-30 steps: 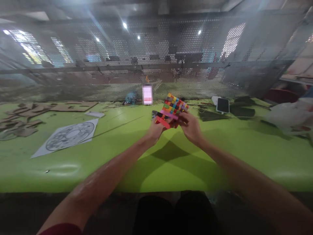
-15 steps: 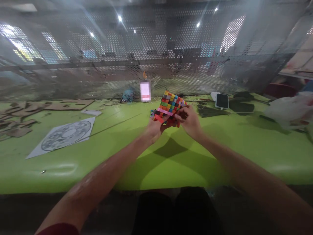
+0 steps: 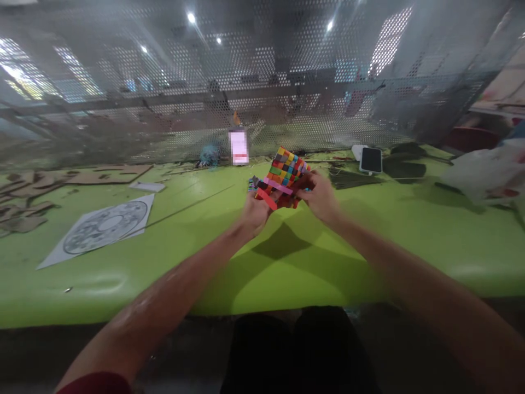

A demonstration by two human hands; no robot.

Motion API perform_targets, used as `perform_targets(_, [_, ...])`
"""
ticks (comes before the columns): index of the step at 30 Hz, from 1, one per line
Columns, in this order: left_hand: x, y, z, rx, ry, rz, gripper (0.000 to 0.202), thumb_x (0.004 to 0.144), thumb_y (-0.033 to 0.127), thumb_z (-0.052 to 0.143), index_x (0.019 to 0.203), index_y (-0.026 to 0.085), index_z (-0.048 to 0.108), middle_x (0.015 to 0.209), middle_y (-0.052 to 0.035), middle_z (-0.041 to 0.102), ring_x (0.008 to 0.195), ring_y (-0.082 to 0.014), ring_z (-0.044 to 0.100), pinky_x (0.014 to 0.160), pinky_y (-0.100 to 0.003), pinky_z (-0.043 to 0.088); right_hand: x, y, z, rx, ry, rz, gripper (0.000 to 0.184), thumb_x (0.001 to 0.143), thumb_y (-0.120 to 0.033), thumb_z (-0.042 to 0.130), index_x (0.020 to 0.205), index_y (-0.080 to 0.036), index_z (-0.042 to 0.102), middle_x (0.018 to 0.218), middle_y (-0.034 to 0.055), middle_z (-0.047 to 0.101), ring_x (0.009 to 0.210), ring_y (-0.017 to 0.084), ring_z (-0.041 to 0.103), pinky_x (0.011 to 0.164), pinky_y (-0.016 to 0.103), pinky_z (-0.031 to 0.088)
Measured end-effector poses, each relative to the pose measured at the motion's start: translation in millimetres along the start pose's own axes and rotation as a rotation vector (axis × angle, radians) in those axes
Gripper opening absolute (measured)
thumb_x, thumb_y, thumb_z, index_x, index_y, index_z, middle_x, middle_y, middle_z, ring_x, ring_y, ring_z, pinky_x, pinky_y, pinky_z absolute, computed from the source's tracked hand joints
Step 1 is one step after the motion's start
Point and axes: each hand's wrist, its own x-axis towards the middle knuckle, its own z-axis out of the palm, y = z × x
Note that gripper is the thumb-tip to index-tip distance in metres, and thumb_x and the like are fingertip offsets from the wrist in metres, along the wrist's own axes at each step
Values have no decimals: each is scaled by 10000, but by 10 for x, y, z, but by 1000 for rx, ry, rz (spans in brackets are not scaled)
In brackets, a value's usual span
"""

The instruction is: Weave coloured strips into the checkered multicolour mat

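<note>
A small mat woven from many coloured paper strips (image 3: 286,174) is held up above the green table (image 3: 287,257), tilted toward me. My left hand (image 3: 255,210) grips its lower left corner, where a red strip and a pink strip stick out. My right hand (image 3: 320,195) is closed on its right edge, fingers pinched against the weave. Both forearms reach in from the bottom of the view.
A printed sheet with a round pattern (image 3: 102,225) lies at the left, with cardboard scraps (image 3: 24,205) beyond it. A phone (image 3: 371,160) and dark strips (image 3: 353,178) lie at the back right. A perforated metal screen (image 3: 262,98) closes the far side.
Both hands and the woven mat have stayed together and shifted slightly left and up in the picture; the right hand's fingers have moved a little along the mat's right edge.
</note>
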Motion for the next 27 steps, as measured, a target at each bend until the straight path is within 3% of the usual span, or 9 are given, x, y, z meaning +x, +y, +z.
perform_targets(7, [7,77,32,-36,46,-61,274,789,243,857,1015,190,710,1104,-78,781,1029,-247,742,925,-430,627,17,53,-24,-32,116,2,511,660,-548,903,782,-247,509,733,-6,538,682,164,510,573,303,481])
perform_targets(11, [24,139,19,-108,89,-80,254,844,208,812,1068,194,693,1177,-78,764,1026,-210,734,930,-407,625,94,58,-136,9,225,113,482,679,-484,918,810,-250,518,797,9,570,744,187,593,639,341,569])
perform_targets(13, [38,149,2,-138,103,-80,231,864,206,795,1068,196,686,1191,-78,760,1033,-200,730,931,-393,626,127,43,-187,207,152,255,395,732,-413,894,881,-244,569,893,42,642,819,217,675,687,380,627])
perform_targets(15, [47,142,-10,-142,95,-87,240,857,220,808,1064,203,687,1188,-78,760,1049,-206,728,933,-397,628,139,12,-209,408,-43,367,256,806,-343,835,913,-225,635,956,79,710,878,239,731,749,415,665])
perform_targets(18, [45,109,-3,-126,70,-96,297,818,259,849,1067,209,695,1167,-76,764,1062,-222,724,928,-418,629,108,-45,-178,521,-231,426,126,826,-269,810,857,-201,708,939,93,773,878,235,766,824,422,679])
perform_targets(27, [2,32,36,-25,1,-71,293,779,310,881,1014,195,748,1076,-84,788,1023,-238,728,923,-435,620,20,-110,-85,517,-105,362,374,596,-284,964,913,-201,784,941,70,814,878,255,791,854,456,680])
